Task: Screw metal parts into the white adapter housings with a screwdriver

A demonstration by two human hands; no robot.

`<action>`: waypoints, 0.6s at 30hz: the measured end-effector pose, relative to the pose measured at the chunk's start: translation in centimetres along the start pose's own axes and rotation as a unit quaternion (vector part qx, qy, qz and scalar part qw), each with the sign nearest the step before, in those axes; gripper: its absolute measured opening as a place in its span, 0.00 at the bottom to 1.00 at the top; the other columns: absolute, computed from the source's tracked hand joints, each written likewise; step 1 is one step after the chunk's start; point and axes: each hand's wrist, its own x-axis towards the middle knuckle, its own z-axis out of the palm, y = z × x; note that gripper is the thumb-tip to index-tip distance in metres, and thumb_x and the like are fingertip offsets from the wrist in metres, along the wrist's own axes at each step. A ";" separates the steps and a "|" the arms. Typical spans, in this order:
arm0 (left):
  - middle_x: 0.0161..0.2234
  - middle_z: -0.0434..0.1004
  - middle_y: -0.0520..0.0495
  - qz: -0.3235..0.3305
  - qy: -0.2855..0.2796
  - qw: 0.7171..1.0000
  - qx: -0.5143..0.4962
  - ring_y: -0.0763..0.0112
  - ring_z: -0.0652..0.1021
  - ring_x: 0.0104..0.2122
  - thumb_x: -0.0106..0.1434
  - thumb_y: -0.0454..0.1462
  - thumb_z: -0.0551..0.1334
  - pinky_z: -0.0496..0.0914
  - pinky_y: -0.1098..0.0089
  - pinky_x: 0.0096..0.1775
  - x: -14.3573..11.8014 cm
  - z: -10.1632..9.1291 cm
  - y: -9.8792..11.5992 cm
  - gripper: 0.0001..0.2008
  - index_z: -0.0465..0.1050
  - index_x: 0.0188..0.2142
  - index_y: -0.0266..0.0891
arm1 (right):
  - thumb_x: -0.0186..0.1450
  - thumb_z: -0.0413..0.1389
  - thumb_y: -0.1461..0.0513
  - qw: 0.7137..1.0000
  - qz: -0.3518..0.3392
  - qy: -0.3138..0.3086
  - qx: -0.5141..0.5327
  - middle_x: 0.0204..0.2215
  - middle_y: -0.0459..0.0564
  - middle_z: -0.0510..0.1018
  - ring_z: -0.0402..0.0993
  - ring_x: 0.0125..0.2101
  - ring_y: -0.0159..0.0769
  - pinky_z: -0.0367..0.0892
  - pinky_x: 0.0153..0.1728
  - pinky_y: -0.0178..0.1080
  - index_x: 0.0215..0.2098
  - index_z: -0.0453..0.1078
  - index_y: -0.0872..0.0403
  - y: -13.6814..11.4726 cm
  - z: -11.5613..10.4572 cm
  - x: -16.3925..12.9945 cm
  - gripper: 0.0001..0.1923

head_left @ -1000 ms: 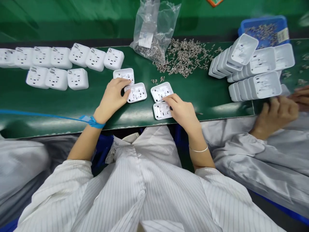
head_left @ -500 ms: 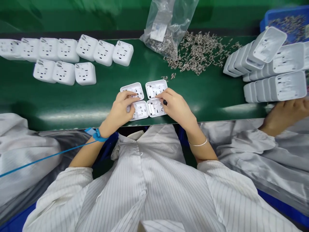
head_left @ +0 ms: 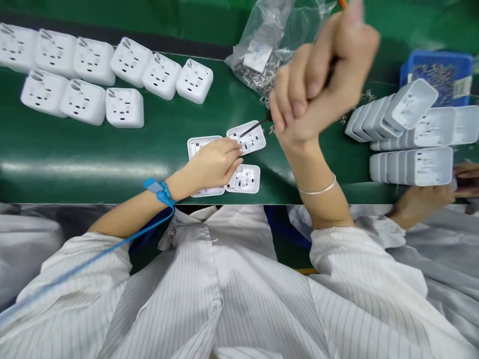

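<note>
**Right hand lifts a tool over the four shell halves**

At far left on the green tabletop (head_left: 112, 149), the two rows of finished white socket cubes (head_left: 86, 75) lie as they did half a second ago, only shifted in view by the head camera. A blue wrist strap (head_left: 160, 192) circles the left wrist, its cord trailing down to the left.

The left hand (head_left: 213, 164) stays flat on the four white shell halves (head_left: 245, 178), fingers spread over the two left ones and pinning them to the tabletop near its front edge; it grips nothing. The far right half has been nudged askew, no longer square with the others.

The right hand (head_left: 322, 85), which rested on the right halves before, has risen well above the tabletop, clenched in a fist around a thin dark tool (head_left: 254, 128) whose tip points down at the far right half. Behind it sit the clear bag (head_left: 262, 45) and part of the loose metal contacts (head_left: 262, 80).

At right, stacked white housings (head_left: 411, 139) lie on their sides before a blue bin (head_left: 437, 70); a co-worker's hand (head_left: 419, 204) rests beneath them.
</note>
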 end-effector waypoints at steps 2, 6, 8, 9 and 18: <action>0.50 0.81 0.35 0.002 0.010 1.000 -0.003 0.53 0.80 0.53 0.72 0.38 0.52 0.75 0.50 0.55 0.0 0.0 -0.2 0.18 0.78 0.47 0.30 | 0.61 0.42 0.28 0.997 0.003 0.047 0.061 0.15 0.43 0.52 0.52 0.14 0.32 0.56 0.13 0.40 0.20 0.50 0.48 0.9 1.7 2.0 0.36; 0.48 0.82 0.37 0.028 0.021 0.999 -0.009 0.57 0.82 0.50 0.72 0.36 0.53 0.77 0.54 0.55 0.0 -0.3 -0.4 0.16 0.79 0.43 0.29 | 0.58 0.46 0.27 0.991 0.053 0.064 0.105 0.12 0.41 0.46 0.44 0.13 0.29 0.47 0.11 0.39 0.19 0.39 0.49 2.0 3.7 3.6 0.40; 0.49 0.82 0.38 0.030 0.022 0.999 -0.011 0.57 0.82 0.51 0.71 0.35 0.54 0.76 0.54 0.56 0.0 -0.4 -0.3 0.15 0.79 0.44 0.29 | 0.57 0.48 0.27 0.988 0.064 0.066 0.125 0.11 0.41 0.44 0.42 0.12 0.29 0.44 0.11 0.39 0.18 0.39 0.49 2.3 4.0 3.7 0.40; 0.49 0.82 0.38 0.029 0.020 0.999 -0.011 0.58 0.81 0.51 0.71 0.34 0.54 0.76 0.54 0.57 0.0 -0.4 -0.3 0.15 0.79 0.44 0.30 | 0.57 0.49 0.27 0.986 0.061 0.064 0.140 0.11 0.40 0.44 0.41 0.11 0.29 0.42 0.11 0.40 0.18 0.39 0.49 2.5 4.0 3.7 0.40; 0.50 0.82 0.40 0.028 0.022 0.999 -0.025 0.59 0.81 0.53 0.70 0.33 0.56 0.76 0.54 0.59 -0.2 -0.4 -0.4 0.12 0.78 0.45 0.31 | 0.68 0.53 0.40 0.966 -0.012 0.000 0.258 0.09 0.40 0.43 0.42 0.08 0.22 0.41 0.09 0.38 0.14 0.37 0.52 3.0 4.3 3.5 0.40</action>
